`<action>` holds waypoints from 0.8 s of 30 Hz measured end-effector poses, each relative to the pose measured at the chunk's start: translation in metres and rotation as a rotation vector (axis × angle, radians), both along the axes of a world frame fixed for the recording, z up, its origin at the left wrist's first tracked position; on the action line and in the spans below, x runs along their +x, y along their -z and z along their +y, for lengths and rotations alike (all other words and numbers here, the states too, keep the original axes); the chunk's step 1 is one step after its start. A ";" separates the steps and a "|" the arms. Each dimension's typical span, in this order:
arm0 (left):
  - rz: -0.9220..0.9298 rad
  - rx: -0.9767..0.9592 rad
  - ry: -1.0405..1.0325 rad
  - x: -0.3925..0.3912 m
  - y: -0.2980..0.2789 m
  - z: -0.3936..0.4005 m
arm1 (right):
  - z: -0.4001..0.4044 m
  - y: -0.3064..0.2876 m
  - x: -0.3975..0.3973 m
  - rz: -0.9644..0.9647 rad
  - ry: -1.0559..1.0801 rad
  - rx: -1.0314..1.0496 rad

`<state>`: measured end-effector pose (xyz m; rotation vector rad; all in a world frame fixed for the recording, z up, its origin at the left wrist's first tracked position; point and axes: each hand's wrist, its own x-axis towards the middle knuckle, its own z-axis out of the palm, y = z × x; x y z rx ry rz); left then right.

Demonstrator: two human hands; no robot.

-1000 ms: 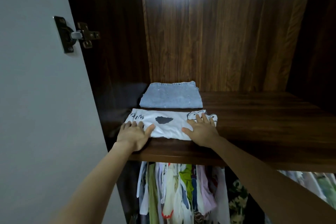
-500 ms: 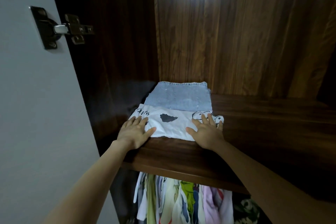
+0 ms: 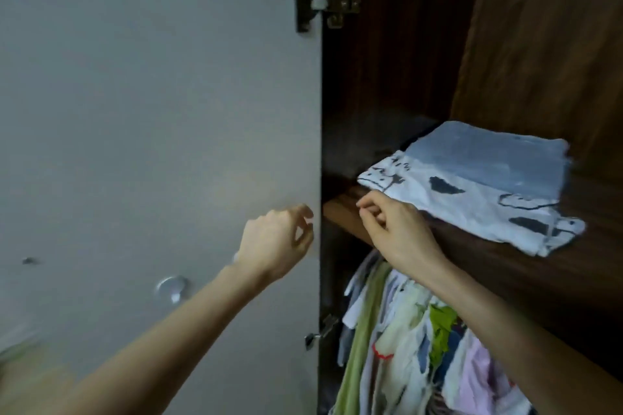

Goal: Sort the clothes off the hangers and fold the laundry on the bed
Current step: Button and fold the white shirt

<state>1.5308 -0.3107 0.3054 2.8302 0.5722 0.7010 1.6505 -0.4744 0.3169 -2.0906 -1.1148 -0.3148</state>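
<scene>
Now both hands hang loosely curled, holding nothing: left hand [image 3: 276,239] by the door [image 3: 151,128], right hand [image 3: 394,229] near the folded white shirt [image 3: 472,209].

I count two folded garments on the shelf [image 3: 505,266]: one white printed tee [image 3: 472,209], one denim piece [image 3: 488,158]; two hinges [image 3: 323,5].

White tee [image 3: 472,209] black cartoon print; jeans [image 3: 488,158] pale blue; shelf [image 3: 505,266] dark wood; door [image 3: 151,111] grey.

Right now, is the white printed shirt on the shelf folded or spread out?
Folded. The white printed shirt lies as a flat, compact rectangle on the wooden shelf, partly overlapping the folded denim piece behind it. Neither hand touches it.
</scene>
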 end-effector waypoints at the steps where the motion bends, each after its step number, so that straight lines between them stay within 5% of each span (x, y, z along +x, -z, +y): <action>1: 0.046 0.003 -0.029 -0.026 0.009 0.005 | 0.014 0.005 -0.014 0.004 -0.060 -0.033; 12: 0.350 -0.169 -0.626 -0.434 0.094 0.032 | 0.153 0.078 -0.328 0.012 -0.676 -0.376; 18: 0.461 -0.329 -1.095 -0.723 0.126 -0.034 | 0.183 0.110 -0.583 -0.097 -1.071 -0.579; 24: 0.454 -0.484 -1.477 -0.925 0.143 -0.117 | 0.203 0.140 -0.798 -0.228 -1.369 -0.739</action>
